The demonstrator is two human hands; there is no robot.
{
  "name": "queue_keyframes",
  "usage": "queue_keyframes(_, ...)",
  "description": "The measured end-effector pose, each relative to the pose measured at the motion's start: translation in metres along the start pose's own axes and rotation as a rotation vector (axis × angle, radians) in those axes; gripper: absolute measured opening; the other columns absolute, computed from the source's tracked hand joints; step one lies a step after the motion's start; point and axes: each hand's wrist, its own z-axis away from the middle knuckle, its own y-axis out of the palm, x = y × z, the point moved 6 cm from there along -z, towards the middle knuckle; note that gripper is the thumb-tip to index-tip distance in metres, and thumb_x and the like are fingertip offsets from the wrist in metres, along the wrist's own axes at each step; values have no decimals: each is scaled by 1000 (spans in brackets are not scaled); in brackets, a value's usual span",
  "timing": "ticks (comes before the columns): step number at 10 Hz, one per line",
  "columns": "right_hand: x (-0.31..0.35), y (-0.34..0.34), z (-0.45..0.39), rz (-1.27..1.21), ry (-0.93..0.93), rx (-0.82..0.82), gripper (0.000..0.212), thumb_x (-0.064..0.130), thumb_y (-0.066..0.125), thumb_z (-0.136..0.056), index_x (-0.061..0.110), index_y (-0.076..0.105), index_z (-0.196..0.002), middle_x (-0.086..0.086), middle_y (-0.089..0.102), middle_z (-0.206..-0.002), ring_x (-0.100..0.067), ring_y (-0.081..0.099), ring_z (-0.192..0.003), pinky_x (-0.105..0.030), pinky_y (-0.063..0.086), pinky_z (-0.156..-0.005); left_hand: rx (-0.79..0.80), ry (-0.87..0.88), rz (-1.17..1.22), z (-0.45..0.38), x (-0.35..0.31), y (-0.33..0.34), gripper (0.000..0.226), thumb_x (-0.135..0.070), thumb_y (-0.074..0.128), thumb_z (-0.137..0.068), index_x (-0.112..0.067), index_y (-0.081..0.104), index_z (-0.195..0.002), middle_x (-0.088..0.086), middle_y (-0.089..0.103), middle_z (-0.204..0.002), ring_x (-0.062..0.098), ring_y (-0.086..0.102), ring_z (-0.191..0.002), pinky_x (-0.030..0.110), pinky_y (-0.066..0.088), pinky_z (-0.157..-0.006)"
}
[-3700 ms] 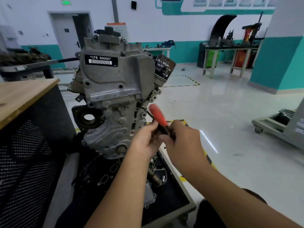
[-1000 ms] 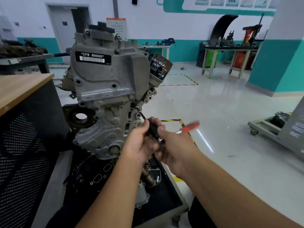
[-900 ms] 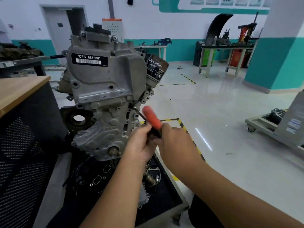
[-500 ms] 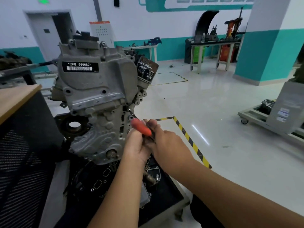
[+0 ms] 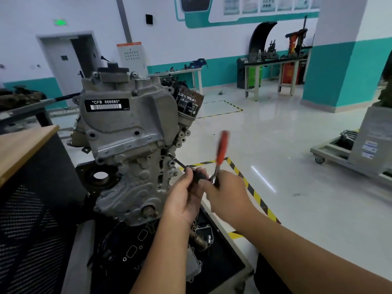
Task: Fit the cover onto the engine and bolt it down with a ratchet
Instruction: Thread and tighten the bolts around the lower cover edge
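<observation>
The grey engine [image 5: 135,153] stands upright on a stand, its cover [image 5: 127,122] with the "CFB 666660" label facing me. A ratchet with an orange handle [image 5: 221,148] points upward, blurred by motion. Its thin extension bar [image 5: 177,161] reaches a bolt on the engine's right edge. My left hand [image 5: 186,196] grips the dark body of the extension near the ratchet head. My right hand [image 5: 227,192] holds the ratchet at the base of its handle.
A black tray [image 5: 224,264] under the engine holds gaskets and loose metal parts. A wooden-topped black cabinet [image 5: 27,166] stands at the left. An oil filter [image 5: 187,102] sticks out at the engine's upper right. Benches and a wheeled cart [image 5: 347,158] stand across the glossy floor.
The orange handle has swung from lying low against my hands to pointing up and right. Both hands stay at the same bolt; my head has drawn back a little.
</observation>
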Motion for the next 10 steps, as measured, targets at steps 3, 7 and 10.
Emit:
queue_keyframes(3,30,-2,2,692,-292,37,18,30,60,-98,16,49,-94,-6,60,-83,-21,57,-68,-32,44,-54,-61,-33,100,2,0,1,23,-22,58,-100,-2,69,-100,9,76,-81,11,70,-58,19,53,-47)
queue_keyframes(7,28,-2,-2,446,-126,-10,24,26,64,-96,11,56,-112,-8,60,-90,-27,61,-74,-35,48,-60,8,-47,22,5,-2,12,28,-31,49,-105,-7,64,-102,5,70,-83,11,65,-59,21,54,-51)
queue_keyframes(10,2,6,2,-96,204,161,9,15,65,-97,13,59,-91,-10,67,-69,-24,65,-55,-39,60,-52,-2,-6,14,2,-10,8,30,-26,47,-106,-7,61,-89,9,64,-85,16,66,-58,22,55,-50)
